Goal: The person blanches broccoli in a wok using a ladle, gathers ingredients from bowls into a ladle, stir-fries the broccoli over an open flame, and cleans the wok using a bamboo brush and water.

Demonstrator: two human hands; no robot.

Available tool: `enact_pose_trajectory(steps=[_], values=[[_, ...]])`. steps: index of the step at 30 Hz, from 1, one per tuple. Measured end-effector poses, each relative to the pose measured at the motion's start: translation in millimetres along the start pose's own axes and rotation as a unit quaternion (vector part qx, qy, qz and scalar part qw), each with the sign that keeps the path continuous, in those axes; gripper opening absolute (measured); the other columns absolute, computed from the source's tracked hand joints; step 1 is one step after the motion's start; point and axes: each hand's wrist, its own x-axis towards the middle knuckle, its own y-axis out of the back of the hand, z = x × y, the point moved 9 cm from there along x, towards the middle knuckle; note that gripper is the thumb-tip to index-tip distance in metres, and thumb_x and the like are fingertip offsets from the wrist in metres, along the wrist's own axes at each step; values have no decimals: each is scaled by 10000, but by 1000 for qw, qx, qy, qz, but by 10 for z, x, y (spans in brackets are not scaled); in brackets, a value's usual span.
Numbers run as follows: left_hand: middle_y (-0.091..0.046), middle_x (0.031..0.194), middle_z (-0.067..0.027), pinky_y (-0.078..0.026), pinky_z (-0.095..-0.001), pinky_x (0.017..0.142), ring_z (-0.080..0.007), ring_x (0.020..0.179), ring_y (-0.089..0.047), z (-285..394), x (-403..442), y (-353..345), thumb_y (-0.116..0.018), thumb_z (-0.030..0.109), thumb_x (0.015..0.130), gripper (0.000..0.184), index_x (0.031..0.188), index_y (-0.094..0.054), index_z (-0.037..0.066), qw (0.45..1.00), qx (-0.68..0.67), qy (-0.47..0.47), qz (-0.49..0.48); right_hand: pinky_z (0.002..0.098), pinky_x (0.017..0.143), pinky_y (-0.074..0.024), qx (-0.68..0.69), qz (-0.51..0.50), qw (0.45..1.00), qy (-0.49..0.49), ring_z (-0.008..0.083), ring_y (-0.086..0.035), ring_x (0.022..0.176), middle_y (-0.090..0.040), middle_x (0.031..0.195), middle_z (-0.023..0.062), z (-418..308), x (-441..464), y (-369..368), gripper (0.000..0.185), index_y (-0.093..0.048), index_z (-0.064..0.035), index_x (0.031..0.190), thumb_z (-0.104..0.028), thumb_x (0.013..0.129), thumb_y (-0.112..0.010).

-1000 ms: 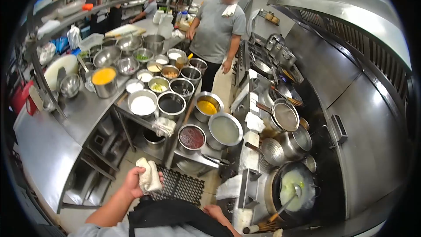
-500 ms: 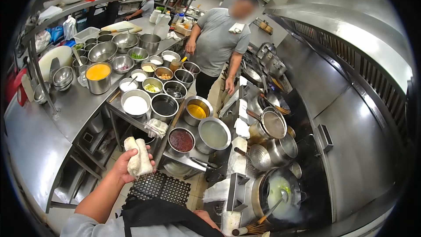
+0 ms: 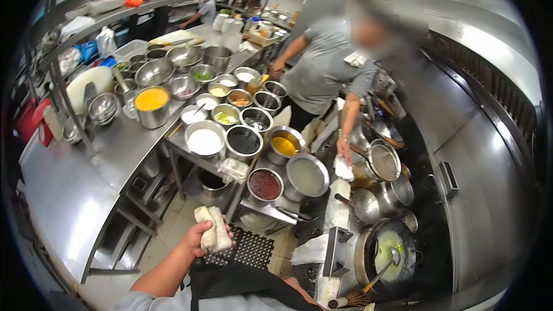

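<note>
My left hand (image 3: 197,241) is closed around a folded white cloth (image 3: 214,229), held above the floor in front of the black apron (image 3: 245,288). Thumb and fingertips show on either side of the bundle. Of my right arm only a patch of skin (image 3: 303,289) appears beside the apron; the hand itself is out of sight. To the right of it, a wok (image 3: 368,256) holds pale, steaming liquid with green bits, and a ladle (image 3: 385,270) rests in it. A bamboo brush (image 3: 354,298) lies at the front of the stove.
A co-worker (image 3: 328,63) leans over the stove side, one hand on a white cloth (image 3: 344,168). Pots of sauces, including a red sauce pot (image 3: 265,185) and a cloudy liquid pot (image 3: 308,175), crowd the steel counter (image 3: 75,190). A perforated mat (image 3: 253,247) covers part of the floor.
The view has shifted, so most things sit farther right. The co-worker has leaned forward and reached down to a white cloth by the stove. My left hand still grips its folded cloth.
</note>
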Motion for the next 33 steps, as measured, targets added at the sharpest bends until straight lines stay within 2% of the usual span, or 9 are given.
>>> enact_pose_trajectory(steps=[2,7,12,18,21,24,27,32,33], values=[[-622,1027,-165,-454,-573,932,-361,1000,-608,143,-123,197,-730,276,773,555,1215,-484,47,999,35,4,-4,369,757,-519,108,-4,994,4,278,-676,873,-695,897,148,-152,-73,121,424,-717,-82,881,-477,752,-632],[-625,1013,-196,-466,-577,915,-381,964,-625,566,-832,909,-747,289,751,568,1185,-499,21,975,147,12,164,289,448,-427,373,-52,925,-43,120,-545,491,-622,628,49,-153,-142,187,158,-704,-32,821,-187,807,-676],[-612,1022,-263,-438,-586,938,-427,974,-611,187,-1923,1205,-708,281,759,536,1153,-523,-33,960,105,180,190,334,546,-482,293,-34,948,-121,210,-617,610,-655,723,109,198,-269,219,251,-705,-19,852,-260,794,-663],[-618,1030,-246,-440,-550,943,-401,1002,-610,37,-2242,980,-669,265,804,513,1168,-508,-58,959,119,216,140,366,687,-528,148,-66,975,-151,286,-677,778,-693,897,180,614,-261,-196,398,-705,-14,893,-389,805,-604],[-623,1025,-230,-475,-474,911,-365,984,-621,28,-2285,990,-682,236,786,540,1193,-498,-67,933,187,271,143,361,626,-524,-88,-10,990,106,276,-675,726,-688,812,151,358,84,158,335,-696,-34,804,-343,842,-571],[-622,1141,-171,-485,-376,909,-274,1029,-621,-1,-2496,1119,-719,209,735,555,1186,-542,-63,914,183,295,211,355,566,-519,-305,36,887,344,266,-672,673,-684,726,123,-88,-97,23,328,-687,-54,716,-297,879,-539],[-654,1070,-134,-497,-349,877,-244,971,-642,-40,-2837,1664,-705,201,758,490,1168,-571,-32,866,239,328,292,354,412,-449,192,-50,980,-33,238,-569,427,-622,607,137,310,-2,75,161,-650,0,779,-157,818,-650],[-679,968,-77,-506,-305,783,-180,855,-652,-29,-2994,1386,-733,209,754,425,1112,-613,14,822,208,357,391,397,480,-518,346,-42,911,-222,264,-636,568,-630,673,160,555,95,-294,167,-633,32,753,-120,820,-647],[-674,957,-69,-502,-299,776,-165,849,-641,-14,-3064,1483,-743,222,748,438,1112,-611,17,804,257,363,394,394,512,-525,199,-59,971,-121,259,-645,592,-648,710,158,562,206,-349,177,-651,25,782,-150,807,-664]])
